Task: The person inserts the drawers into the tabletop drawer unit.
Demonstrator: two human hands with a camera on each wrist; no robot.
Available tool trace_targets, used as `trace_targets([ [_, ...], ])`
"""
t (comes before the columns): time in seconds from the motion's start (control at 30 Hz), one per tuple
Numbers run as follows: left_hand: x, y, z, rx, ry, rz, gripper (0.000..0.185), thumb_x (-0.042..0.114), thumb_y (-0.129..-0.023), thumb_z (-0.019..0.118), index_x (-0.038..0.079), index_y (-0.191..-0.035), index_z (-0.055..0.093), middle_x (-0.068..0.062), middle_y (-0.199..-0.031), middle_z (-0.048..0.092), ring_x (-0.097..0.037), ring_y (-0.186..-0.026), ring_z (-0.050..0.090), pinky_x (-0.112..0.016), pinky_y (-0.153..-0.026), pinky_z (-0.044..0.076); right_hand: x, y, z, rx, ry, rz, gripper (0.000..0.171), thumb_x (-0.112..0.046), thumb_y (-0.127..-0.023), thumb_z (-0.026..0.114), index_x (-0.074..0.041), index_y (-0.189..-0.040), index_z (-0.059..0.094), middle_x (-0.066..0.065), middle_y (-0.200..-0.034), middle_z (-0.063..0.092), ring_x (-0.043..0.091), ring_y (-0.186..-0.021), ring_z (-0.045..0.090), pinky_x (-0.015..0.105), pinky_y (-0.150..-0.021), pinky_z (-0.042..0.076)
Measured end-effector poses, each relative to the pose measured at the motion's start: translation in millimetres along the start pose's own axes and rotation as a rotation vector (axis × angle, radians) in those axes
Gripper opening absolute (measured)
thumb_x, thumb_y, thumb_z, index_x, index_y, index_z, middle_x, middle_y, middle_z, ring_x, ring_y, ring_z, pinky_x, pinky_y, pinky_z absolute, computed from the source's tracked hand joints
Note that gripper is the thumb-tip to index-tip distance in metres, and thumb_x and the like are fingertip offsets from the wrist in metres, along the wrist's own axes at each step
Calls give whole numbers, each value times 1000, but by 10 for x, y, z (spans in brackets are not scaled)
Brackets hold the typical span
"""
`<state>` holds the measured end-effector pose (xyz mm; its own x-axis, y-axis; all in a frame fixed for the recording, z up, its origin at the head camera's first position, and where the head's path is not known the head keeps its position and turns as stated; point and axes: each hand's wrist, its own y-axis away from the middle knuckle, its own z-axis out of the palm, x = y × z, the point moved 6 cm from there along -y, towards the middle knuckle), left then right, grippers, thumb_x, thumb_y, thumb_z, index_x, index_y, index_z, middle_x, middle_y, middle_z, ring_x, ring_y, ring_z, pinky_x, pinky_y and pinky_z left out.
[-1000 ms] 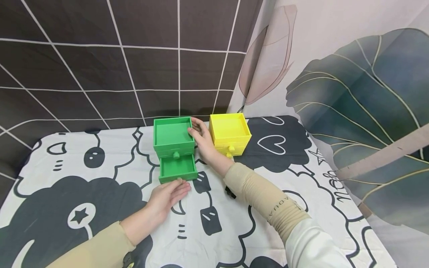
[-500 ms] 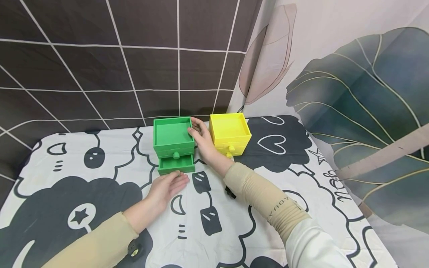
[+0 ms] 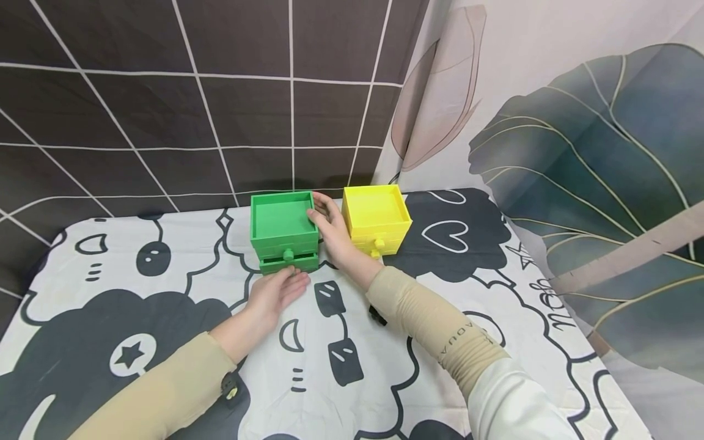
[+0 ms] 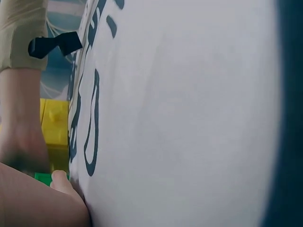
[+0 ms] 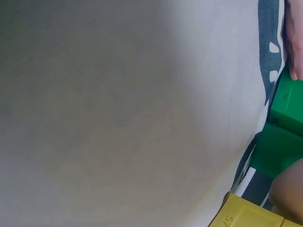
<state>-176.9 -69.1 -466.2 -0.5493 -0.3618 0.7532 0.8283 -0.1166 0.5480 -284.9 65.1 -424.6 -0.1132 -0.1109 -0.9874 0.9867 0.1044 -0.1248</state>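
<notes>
In the head view a green drawer box (image 3: 283, 217) with a shallow tray on top stands at the back of the cloth. Its lower drawer (image 3: 305, 264) sticks out a little; the upper one, with a round knob, is closed. My left hand (image 3: 266, 299), fingers extended, presses the front of that lower drawer. My right hand (image 3: 334, 229) holds the box by its right side, thumb over the tray rim, fingers toward the back corner. The right wrist view shows the protruding drawer (image 5: 289, 101) with left fingers (image 5: 296, 45) at its front.
Close to the right of my right hand stands a yellow drawer box (image 3: 377, 214), its knobs facing front. A black and white patterned cloth (image 3: 440, 305) covers the table. Behind hangs a dark curtain with white lines (image 3: 242, 116).
My left hand has moved away from me, sliding the green lower drawer from well out to nearly in. The right hand and the yellow box have stayed in place.
</notes>
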Motion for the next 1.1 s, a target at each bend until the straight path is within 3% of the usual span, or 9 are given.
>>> trace_targets([
  [0.17,24,-49,29,11,39,-8,22,14,-113,49,-1,-128,55,-2,-100,79,-6,-90,77,-29,-108,59,-7,-5,2,6,-8,0,51,-7,-104,52,3,-154,43,25,-152,49,35,-140,50,35,-119,46],
  [0.4,72,-72,50,8,86,-45,16,13,-113,47,2,-120,55,-12,-119,77,-9,-94,78,-32,-115,54,-7,-16,11,8,-13,-5,52,-6,-104,52,4,-153,43,26,-153,49,36,-141,50,40,-123,45],
  [0.5,75,-73,49,8,98,-52,14,12,-113,47,3,-118,56,-5,-105,78,-8,-91,78,-31,-114,56,-8,-13,10,7,-14,-7,52,-6,-104,52,4,-154,42,27,-153,49,36,-141,49,40,-124,45],
  [0.6,67,-81,39,-3,97,-53,15,12,-113,47,3,-120,56,-4,-104,78,-9,-93,78,-31,-113,56,-9,-6,9,2,-13,-6,52,-6,-104,51,4,-154,42,26,-153,48,36,-142,49,40,-123,45],
  [0.7,67,-81,36,-16,79,-52,19,13,-113,46,1,-126,54,-14,-124,76,-9,-97,77,-31,-114,55,-9,0,-2,2,-8,0,52,-7,-105,51,3,-155,41,25,-154,48,35,-142,49,39,-122,45],
  [0.77,64,-73,35,-25,64,-54,24,14,-114,45,0,-132,53,-23,-142,66,-10,-100,77,-31,-115,55,-3,0,-5,1,-7,3,52,-7,-105,51,2,-155,41,24,-154,48,34,-141,49,39,-122,45],
  [0.9,52,-44,20,-44,46,-60,39,16,-115,44,-3,-149,43,-26,-163,43,-19,-124,73,-31,-118,52,5,0,0,-2,-16,10,52,-7,-105,51,2,-155,41,24,-155,47,34,-142,48,39,-123,45],
  [1.0,50,-22,-15,-56,31,-68,50,17,-115,43,-3,-159,33,-25,-165,40,-27,-145,57,-30,-120,50,1,9,4,-3,-24,22,53,-8,-105,52,2,-156,41,24,-156,47,35,-144,47,41,-125,44],
  [1.1,60,7,-68,-70,16,-77,54,17,-115,42,-3,-163,26,-23,-167,38,-31,-153,44,-28,-120,49,-16,18,-1,4,-30,35,54,-8,-104,53,2,-156,42,24,-157,47,37,-146,47,44,-127,42],
])
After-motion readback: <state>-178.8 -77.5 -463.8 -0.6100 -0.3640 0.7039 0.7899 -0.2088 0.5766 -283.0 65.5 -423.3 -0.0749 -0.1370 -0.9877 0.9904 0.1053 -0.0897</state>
